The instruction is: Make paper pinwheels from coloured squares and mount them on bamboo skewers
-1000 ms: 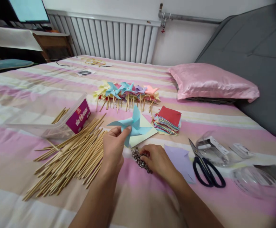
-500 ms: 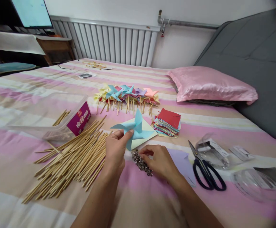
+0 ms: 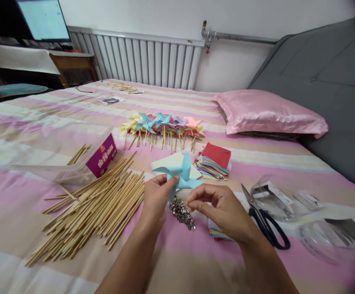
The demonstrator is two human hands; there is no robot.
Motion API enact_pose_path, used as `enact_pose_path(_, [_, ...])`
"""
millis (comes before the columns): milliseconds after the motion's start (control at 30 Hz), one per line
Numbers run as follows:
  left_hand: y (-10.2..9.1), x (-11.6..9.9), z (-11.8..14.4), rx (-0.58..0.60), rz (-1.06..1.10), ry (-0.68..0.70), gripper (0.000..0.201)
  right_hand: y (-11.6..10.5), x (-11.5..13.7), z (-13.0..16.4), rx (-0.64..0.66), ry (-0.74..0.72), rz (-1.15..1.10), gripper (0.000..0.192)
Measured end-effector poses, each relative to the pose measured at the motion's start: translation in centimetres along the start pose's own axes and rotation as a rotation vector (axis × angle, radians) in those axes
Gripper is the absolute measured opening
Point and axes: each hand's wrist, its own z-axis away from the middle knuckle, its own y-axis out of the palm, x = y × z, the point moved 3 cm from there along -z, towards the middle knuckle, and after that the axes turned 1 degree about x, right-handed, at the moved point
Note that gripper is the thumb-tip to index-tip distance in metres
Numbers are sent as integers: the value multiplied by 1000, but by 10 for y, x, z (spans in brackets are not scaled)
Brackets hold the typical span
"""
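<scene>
Above the near bed (image 3: 177, 261) | left hand (image 3: 156, 198) pinches pinwheel (image 3: 180, 173) | right hand (image 3: 223, 208), fingers pinched, touching it, over pins (image 3: 182, 213); contents cannot tell

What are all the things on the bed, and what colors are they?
blue paper pinwheel: one, light blue, held above the bed
pins: small pile, silver, below the hands
wooden sticks: big pile, tan, left
plastic tub: one, clear, purple label, far left
finished pinwheels: a row, mixed colours, middle
paper squares: a stack, red on top
scissors: one, black handles, right
pillow: one, pink
left hand: holds the pinwheel
right hand: fingertips pinched beside it
</scene>
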Motion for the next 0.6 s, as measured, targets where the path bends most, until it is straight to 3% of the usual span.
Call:
enact_pose_path(233, [14,2,14,166,-12,-47,21,-8,-4,-4,-338,-176,171,8])
enact_pose_path(400, [14,0,17,227,58,-69,21,-10,-2,-3,-434,-248,284,5])
enact_pose_path(600, [17,-2,18,321,132,-110,20,-13,-4,-2,-479,-232,251,3])
